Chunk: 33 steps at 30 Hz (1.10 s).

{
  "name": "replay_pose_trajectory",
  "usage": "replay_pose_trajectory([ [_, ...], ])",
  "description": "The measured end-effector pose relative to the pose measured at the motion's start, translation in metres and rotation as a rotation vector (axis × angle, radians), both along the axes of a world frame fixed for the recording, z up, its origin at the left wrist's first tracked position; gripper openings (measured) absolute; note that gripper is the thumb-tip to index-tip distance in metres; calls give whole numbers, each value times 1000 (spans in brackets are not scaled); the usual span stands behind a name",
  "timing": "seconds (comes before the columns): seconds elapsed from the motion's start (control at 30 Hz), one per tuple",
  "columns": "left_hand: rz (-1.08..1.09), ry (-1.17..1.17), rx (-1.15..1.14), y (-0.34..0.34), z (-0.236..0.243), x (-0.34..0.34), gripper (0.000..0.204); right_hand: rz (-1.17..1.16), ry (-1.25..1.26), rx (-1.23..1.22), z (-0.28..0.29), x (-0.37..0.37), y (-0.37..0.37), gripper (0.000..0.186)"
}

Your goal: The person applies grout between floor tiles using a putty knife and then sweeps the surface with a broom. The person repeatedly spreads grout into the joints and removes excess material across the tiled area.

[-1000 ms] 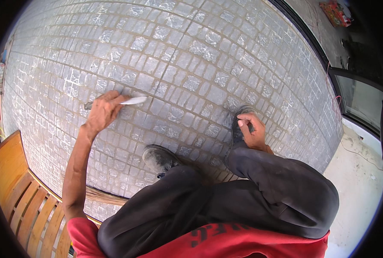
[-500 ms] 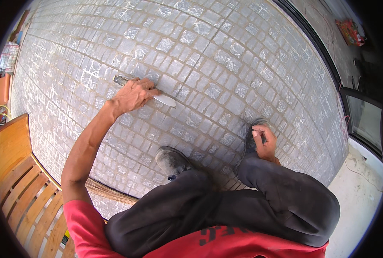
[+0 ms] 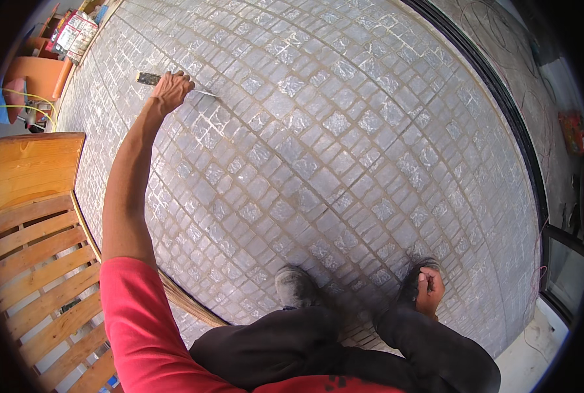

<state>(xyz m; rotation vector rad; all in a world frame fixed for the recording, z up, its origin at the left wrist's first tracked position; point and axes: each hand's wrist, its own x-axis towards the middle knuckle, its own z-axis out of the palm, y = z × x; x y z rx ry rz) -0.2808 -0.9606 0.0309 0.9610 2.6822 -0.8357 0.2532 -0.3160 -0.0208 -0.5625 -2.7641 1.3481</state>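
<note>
My left hand (image 3: pixel 171 90) reaches far forward to the upper left, its fingers wrapped round a putty knife. The dark handle (image 3: pixel 149 78) sticks out on the left of the fist, and the thin metal blade (image 3: pixel 207 93) shows on the right, close over the stone-patterned paving (image 3: pixel 292 164). White marks streak the surface near the blade. My right hand (image 3: pixel 429 293) rests by my right knee, above the dark shoe. Its fingers are curled and thumb and forefinger pressed together; whether anything is between them is hidden.
A slatted wooden bench (image 3: pixel 46 275) stands at the left, with a bundle of straw-like bristles (image 3: pixel 190 302) beside it. Orange containers (image 3: pixel 39 75) and a yellow cord lie beyond. A black frame rail (image 3: pixel 502 98) borders the paving on the right. My grey left shoe (image 3: pixel 296 286) stands on the paving.
My left hand has moved farther forward and left with the putty knife. The view has shifted, so my knees and right hand sit lower. My right hand stays curled by the knee.
</note>
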Motion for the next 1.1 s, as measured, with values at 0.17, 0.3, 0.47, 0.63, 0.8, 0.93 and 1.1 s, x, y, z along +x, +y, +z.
replay_pose_trajectory([
  [0.17,271,336,161,-21,7,-12,18,-18,-62,49,10,-7,6,13],
  [0.3,827,196,657,29,-3,28,35,-69,-55,25,11,1,6,13],
  [0.47,1188,-123,1233,46,-36,73,40,-45,-88,-24,-3,4,14,15],
  [0.63,830,-14,1199,39,-64,69,43,-130,-232,-102,8,-11,4,18],
  [0.8,726,-20,1039,17,-87,42,41,-147,-204,-122,14,-11,2,18],
  [0.93,552,14,617,2,-91,24,40,-157,-187,-138,14,-7,6,19],
  [1.1,870,-70,947,27,-98,31,41,-59,-26,-99,6,-7,8,11],
])
